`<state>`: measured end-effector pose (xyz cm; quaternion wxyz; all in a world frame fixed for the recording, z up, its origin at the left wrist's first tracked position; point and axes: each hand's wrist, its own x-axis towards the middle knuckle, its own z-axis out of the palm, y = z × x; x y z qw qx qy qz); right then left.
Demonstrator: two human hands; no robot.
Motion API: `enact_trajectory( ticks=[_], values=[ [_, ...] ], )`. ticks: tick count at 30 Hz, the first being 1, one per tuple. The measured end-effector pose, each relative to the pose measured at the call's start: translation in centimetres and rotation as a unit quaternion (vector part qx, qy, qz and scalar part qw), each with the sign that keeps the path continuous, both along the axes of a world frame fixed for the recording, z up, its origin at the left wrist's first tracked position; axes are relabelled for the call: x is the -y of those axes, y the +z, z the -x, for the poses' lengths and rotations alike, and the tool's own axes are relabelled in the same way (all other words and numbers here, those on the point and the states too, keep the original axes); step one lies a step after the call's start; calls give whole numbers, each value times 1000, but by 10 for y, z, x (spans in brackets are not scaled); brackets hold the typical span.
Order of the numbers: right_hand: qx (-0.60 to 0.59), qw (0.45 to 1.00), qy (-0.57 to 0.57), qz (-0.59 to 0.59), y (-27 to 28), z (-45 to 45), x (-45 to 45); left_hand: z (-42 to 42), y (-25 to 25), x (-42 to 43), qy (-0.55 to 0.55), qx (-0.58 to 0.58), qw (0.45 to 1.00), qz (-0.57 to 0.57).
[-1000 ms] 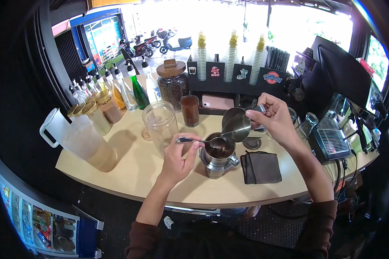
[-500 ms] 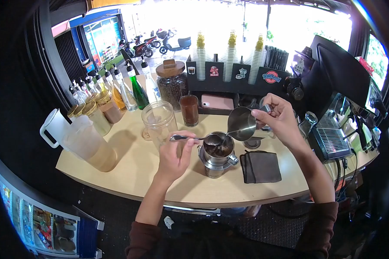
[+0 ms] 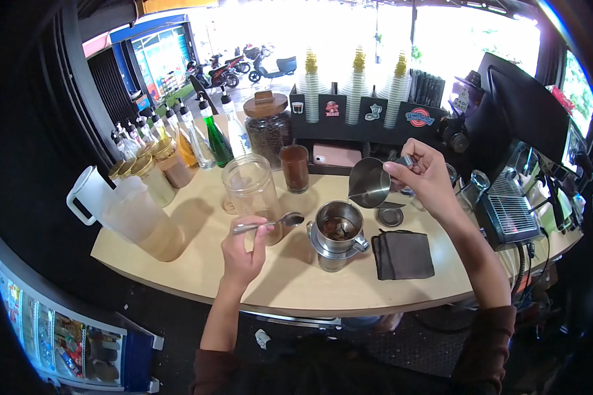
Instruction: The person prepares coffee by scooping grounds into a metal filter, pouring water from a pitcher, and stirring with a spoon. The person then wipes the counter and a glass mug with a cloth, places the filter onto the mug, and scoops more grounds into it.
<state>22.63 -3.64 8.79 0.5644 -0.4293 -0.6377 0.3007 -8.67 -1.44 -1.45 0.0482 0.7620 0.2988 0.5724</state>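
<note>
Metal drip filter [image 3: 334, 246] is seen in the head view near the middle of the counter [image 3: 296, 293], set upright over a small vessel [image 3: 333, 264], with brown liquid and dark grounds contained in it. By the left hand [image 3: 242, 255], a spoon [image 3: 247, 228] is grasped by its handle between thumb and fingers; its bowl is held to the left of the filter, apart from the rim. By the right hand [image 3: 423, 172], a metal pitcher [image 3: 370, 184] is gripped at its handle, the thumb being pressed near the rim. The pitcher is tilted, and its lip is held above and to the right of the filter, clear of it.

Just right of the filter, a folded dark cloth [image 3: 404, 255] is laid, and beyond it a round metal lid [image 3: 389, 216] is placed. Behind the spoon, a clear jar [image 3: 249, 179] is stood, with a glass of brown liquid [image 3: 295, 171] placed beyond it. A bean jar [image 3: 269, 137] is topped with wood, and a pink phone [image 3: 337, 156] is propped beneath the cup rack [image 3: 323, 137].
</note>
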Motion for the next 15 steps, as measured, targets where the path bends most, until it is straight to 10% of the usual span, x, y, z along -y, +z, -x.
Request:
enact_trajectory(
  ticks=[15],
  values=[
    [2,1000,16,0,-6,12,-11,-18,-81,-20,-40,-228,972,-37]
  ],
)
